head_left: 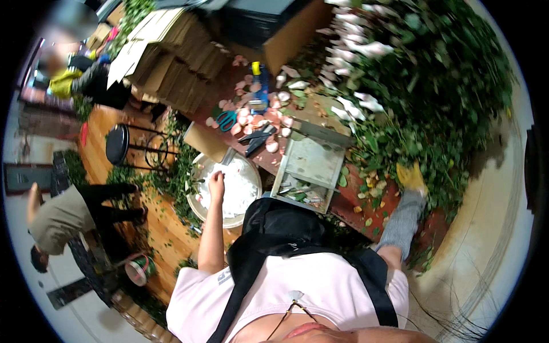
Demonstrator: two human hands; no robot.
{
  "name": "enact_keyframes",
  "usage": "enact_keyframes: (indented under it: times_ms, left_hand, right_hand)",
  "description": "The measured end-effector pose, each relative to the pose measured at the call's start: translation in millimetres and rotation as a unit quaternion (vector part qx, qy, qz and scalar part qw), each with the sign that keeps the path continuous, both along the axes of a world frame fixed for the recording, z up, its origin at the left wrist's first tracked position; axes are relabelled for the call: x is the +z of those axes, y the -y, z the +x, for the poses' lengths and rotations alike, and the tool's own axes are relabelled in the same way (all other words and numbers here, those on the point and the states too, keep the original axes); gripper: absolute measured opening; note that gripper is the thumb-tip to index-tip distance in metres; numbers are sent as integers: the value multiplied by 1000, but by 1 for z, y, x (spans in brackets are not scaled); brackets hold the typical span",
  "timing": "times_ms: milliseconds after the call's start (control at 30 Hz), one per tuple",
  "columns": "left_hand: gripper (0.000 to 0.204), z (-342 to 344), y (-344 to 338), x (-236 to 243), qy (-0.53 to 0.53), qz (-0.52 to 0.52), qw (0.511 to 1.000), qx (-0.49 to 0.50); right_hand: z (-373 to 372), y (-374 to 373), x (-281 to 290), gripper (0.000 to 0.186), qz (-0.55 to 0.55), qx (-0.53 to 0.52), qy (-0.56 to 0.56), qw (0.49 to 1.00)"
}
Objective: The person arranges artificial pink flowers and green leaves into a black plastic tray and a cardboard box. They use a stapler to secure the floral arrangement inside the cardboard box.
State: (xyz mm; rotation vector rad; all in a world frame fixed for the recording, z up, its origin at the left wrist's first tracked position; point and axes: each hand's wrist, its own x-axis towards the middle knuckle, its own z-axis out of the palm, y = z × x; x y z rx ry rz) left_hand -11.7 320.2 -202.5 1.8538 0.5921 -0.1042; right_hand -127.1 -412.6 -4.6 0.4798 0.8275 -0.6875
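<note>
While white pieces [240,186] fill tub [234,223], littered tray [311,160]

This looks like a flower workshop. A big heap of leafy stems [440,86] lies on the red table [350,199], with pink petals [243,120] and blue-green scissors [231,117]. Flat cardboard [168,71] sits in stacks, and green leaves [172,197] (what a mess!) cover bits of the wooden floor [106,123].

The shallow box [309,157] lies at the edge of the table [350,207]. From this box, the heap of stems [429,86] is at 2 o'clock, the scissors [227,121] at 10 o'clock, the cardboard stack [171,71] beyond them, the bucket [199,210] between 8 and 9.
</note>
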Motion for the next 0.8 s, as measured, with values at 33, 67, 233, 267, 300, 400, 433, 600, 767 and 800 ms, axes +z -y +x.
enact_keyframes:
  times_ms: [33, 67, 233, 267, 300, 400, 433, 600, 767, 800]
  left_hand:
    - [35, 28, 2, -2, 17, -7, 1000, 17]
    - [34, 41, -15, -7, 6, 12, 999, 49]
    - [77, 146, -7, -37, -110, 199, 973, 50]
    - [85, 144, -25, -41, -155, 251, 954, 52]
    - [86, 128, -42, -50, -136, 254, 954, 81]
    - [81, 120, -45, -62, -83, 201, 973, 76]
    - [74, 119, -47, -59, -82, 138, 985, 68]
    - [41, 83, -91, -54, -68, 93, 991, 62]
    - [26, 37, -58, 40, 41, -133, 987, 74]
    - [22, 13, -67, 50, 46, -114, 988, 90]
  right_hand:
    - [-18, 13, -8, 88, -292, 343, -154, 879]
    - [-7, -27, 13, 90, -357, 365, -236, 827]
    - [-100, 5, -21, 76, -529, 404, -736, 123]
    - [-66, -27, -5, 74, -536, 397, -725, 169]
    - [-23, -85, 38, 71, -546, 393, -709, 209]
    - [10, -165, 96, 56, -633, 247, -621, 392]
    - [12, -176, 100, 55, -660, 230, -611, 373]
    - [55, -222, 106, 49, -783, 196, -492, 326]
    - [111, -286, 86, 50, -865, 260, -255, 344]
    - [122, -306, 95, 53, -877, 291, -217, 314]
